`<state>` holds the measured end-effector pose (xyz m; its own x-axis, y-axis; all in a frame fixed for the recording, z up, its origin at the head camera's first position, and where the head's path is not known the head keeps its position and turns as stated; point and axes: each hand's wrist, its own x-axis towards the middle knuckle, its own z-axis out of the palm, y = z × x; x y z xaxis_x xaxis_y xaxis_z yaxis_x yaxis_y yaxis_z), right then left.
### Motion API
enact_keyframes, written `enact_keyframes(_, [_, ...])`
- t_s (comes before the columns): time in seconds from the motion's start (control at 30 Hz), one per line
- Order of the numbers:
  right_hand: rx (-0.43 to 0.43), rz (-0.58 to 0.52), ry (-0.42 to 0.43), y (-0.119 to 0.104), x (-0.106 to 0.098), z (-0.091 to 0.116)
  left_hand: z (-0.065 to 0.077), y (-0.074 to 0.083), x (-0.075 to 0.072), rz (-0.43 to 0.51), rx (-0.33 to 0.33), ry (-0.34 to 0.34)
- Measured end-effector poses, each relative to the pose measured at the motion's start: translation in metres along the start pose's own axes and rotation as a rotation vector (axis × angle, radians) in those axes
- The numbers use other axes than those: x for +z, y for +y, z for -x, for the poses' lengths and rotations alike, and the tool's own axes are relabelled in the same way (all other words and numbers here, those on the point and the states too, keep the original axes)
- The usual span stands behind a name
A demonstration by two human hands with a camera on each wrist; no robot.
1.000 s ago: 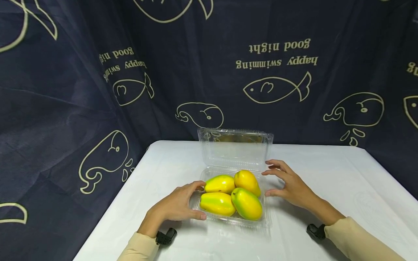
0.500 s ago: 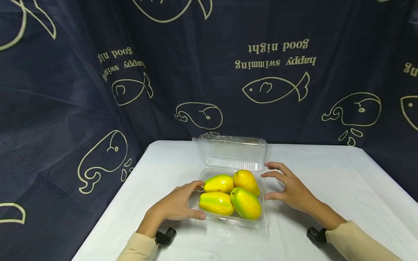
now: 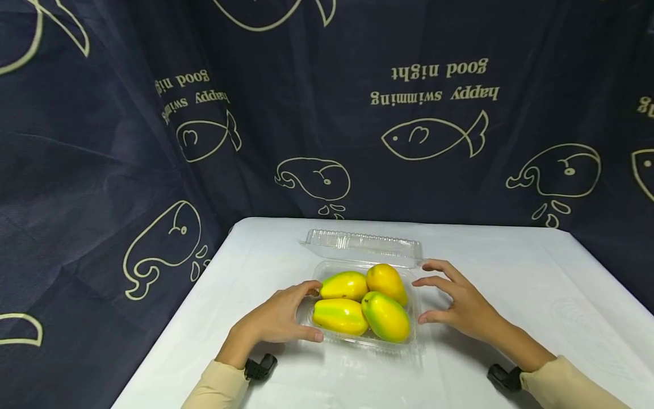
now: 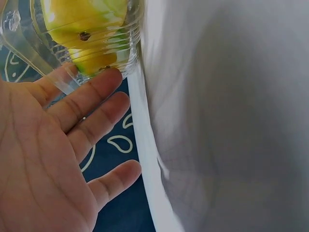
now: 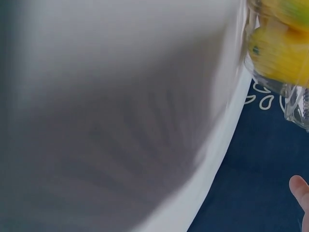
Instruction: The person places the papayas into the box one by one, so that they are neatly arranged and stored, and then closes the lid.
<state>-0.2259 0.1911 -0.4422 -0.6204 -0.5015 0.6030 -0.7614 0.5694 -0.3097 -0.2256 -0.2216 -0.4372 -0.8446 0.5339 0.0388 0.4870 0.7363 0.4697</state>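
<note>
Several yellow-green fruits that look like mangoes point(image 3: 384, 317) lie in the base of a clear plastic clamshell box point(image 3: 372, 343). Its hinged lid point(image 3: 365, 245) leans far back behind the base, away from me. My left hand point(image 3: 278, 315) is at the box's left side, thumb by the front corner and relaxed fingers at the wall; the left wrist view has its fingertips point(image 4: 111, 79) against or very near the plastic. To the right of the box, my right hand point(image 3: 462, 301) holds nothing, its fingers loosely spread and a fingertip close to the lid's right corner.
A white cloth covers the table point(image 3: 511, 255). Behind and to the left hangs a dark blue curtain point(image 3: 306, 113) with fish and whale drawings. Each wrist carries a small black camera point(image 3: 260, 368).
The lid has dropped backward from nearly upright to low over the table. My right hand has shifted slightly toward me and right, while the left hand and fruits stay put.
</note>
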Motion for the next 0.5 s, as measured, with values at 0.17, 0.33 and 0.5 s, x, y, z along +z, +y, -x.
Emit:
enact_keyframes(0.17, [0.001,0.003,0.001,-0.008,0.0,0.003,0.002,-0.001,-0.002,-0.006,0.003,-0.002])
enact_keyframes(0.33, [-0.021,-0.006,0.057,-0.013,0.001,0.005,0.002,0.0,-0.003,-0.023,0.004,0.011])
enact_keyframes(0.5, [-0.125,-0.015,0.178,-0.014,0.002,0.004,0.003,0.0,-0.003,-0.012,0.002,0.018])
